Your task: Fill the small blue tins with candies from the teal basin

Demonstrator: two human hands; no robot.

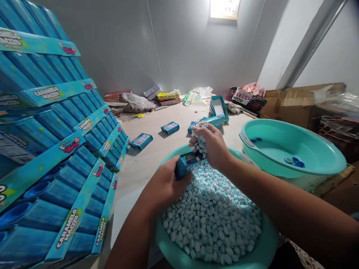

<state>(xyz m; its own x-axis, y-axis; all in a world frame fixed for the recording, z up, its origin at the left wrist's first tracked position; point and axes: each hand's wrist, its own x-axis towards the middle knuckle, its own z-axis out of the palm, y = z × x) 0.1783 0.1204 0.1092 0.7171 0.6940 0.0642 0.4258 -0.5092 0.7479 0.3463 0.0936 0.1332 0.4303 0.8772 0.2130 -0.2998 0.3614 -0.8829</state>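
Over a turquoise basin (270, 248) heaped with small white and pale blue candies (213, 213), my left hand (168, 181) grips a small blue candy box (185, 164), tilted with its end toward my right hand. My right hand (211, 144) is curled around a handful of the same candies (200, 144), right at the end of that box. Some candies show between its fingers and at the box's end. How full the box is cannot be seen.
Stacked display cartons (66, 220) of blue boxes rise at the left. Loose blue boxes (141, 141) lie on the table (157, 127). A second turquoise basin (280, 168) with several blue caps (298, 163) stands right. Cardboard boxes (291, 104) sit behind it.
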